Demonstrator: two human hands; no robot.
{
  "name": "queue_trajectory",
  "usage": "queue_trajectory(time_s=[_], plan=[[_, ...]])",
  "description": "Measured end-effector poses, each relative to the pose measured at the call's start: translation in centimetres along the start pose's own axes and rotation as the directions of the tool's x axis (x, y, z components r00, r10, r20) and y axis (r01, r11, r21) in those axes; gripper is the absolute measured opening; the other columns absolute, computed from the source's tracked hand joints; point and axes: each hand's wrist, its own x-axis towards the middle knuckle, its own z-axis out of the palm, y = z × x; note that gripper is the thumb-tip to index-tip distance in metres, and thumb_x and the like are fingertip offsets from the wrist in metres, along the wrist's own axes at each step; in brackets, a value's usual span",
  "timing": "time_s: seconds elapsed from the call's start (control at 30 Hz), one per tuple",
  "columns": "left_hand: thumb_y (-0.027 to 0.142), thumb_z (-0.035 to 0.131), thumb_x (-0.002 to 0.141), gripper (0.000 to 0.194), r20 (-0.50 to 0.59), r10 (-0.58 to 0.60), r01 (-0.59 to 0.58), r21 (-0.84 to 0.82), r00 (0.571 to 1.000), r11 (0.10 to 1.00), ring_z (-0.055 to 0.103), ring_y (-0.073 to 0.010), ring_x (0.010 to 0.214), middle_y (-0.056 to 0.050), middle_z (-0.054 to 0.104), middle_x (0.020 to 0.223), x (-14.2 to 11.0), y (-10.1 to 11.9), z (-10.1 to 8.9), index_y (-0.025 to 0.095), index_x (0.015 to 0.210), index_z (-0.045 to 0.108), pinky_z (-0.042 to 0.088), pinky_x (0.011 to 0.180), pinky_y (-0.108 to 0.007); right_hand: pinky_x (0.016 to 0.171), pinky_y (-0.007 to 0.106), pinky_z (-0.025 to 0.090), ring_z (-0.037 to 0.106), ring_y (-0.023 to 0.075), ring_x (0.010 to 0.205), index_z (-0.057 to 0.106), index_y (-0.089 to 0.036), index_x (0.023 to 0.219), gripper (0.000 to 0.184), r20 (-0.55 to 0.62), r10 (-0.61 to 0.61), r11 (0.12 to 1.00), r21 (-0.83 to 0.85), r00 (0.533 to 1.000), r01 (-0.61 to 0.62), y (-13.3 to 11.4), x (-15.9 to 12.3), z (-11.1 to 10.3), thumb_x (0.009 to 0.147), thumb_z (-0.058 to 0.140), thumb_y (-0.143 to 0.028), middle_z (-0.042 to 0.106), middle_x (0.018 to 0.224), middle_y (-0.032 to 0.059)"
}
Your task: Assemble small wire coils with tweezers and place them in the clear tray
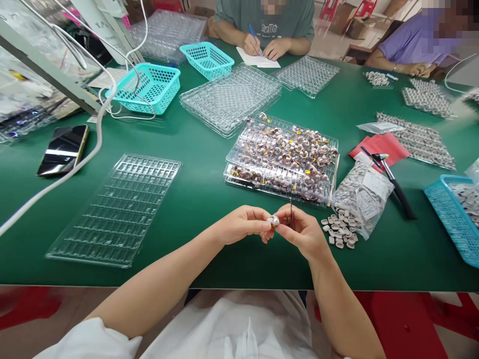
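My left hand (pixel 245 227) is closed, pinching a small glossy whitish rounded part (pixel 273 220) with an amber-brown bit on its underside. From the other side, the fingertips of my right hand (pixel 305 233) meet the same part. A thin dark tool like tweezers (pixel 291 209) stands upright between the fingers of my right hand; its lower end is hidden. Just beyond my hands lie stacked clear trays (pixel 229 171) filled with similar whitish parts carrying brown and yellow bits. Loose beige shell-like pieces (pixel 340 229) lie right of my right hand, by a plastic bag (pixel 364 194) of them.
An unfilled clear tray (pixel 116 212) and a phone (pixel 63 150) lie left. Turquoise baskets (pixel 160 102), more clear trays (pixel 232 97) and a white cable (pixel 99 124) are farther back. Right are a hammer (pixel 397 189) and a blue basket (pixel 445 219). Two people sit opposite.
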Motion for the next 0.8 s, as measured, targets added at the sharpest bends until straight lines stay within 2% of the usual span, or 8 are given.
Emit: queue_trajectory(time_s=[0.2,0.3,0.57,0.8], plan=[[0.034,0.077,0.073,0.026,0.047,-0.051,0.048,0.058,0.998,0.997,0.061,-0.0145,0.063,-0.004,0.067,0.067,-0.05,0.23,-0.16,0.012,0.083,0.069,0.049,0.067,-0.03,0.051,0.025,0.048,0.059,0.0135,0.06,0.06,-0.02,0.094,0.026,0.121,0.128,0.991,0.022,0.984,-0.132,-0.19,-0.04,0.14,0.083,0.066,-0.043,0.065,0.077,0.0027],[0.031,0.077,0.074,0.022,0.046,-0.062,0.057,0.099,0.997,0.993,0.06,-0.0133,0.063,-0.002,0.067,0.067,-0.02,0.38,-0.05,0.012,0.082,0.07,0.049,0.068,-0.029,0.047,0.022,0.042,0.054,0.0115,0.058,0.057,-0.019,0.091,0.023,0.11,0.176,0.981,0.061,0.978,-0.183,-0.2,0.0,0.22,0.081,0.068,-0.037,0.061,0.072,0.0004],[0.027,0.078,0.072,0.02,-0.003,-0.047,0.047,0.153,0.999,0.987,0.061,-0.0125,0.064,-0.002,0.067,0.068,0.02,0.35,-0.05,0.012,0.082,0.07,0.049,0.067,-0.027,0.05,0.02,0.038,0.046,0.0086,0.059,0.057,-0.018,0.087,0.018,0.077,0.168,0.981,0.089,0.983,-0.174,-0.25,-0.05,0.21,0.078,0.07,-0.027,0.053,0.072,-0.0023],[0.024,0.079,0.071,0.018,-0.001,-0.052,0.051,0.168,0.999,0.984,0.06,-0.0108,0.065,-0.001,0.066,0.07,-0.2,0.39,-0.21,0.013,0.082,0.071,0.047,0.066,-0.024,0.053,0.022,0.037,0.044,0.0089,0.062,0.061,-0.017,0.087,0.013,0.126,0.1,0.987,0.116,0.987,-0.114,0.01,0.02,0.02,0.082,0.068,-0.026,0.054,0.079,-0.0005]])
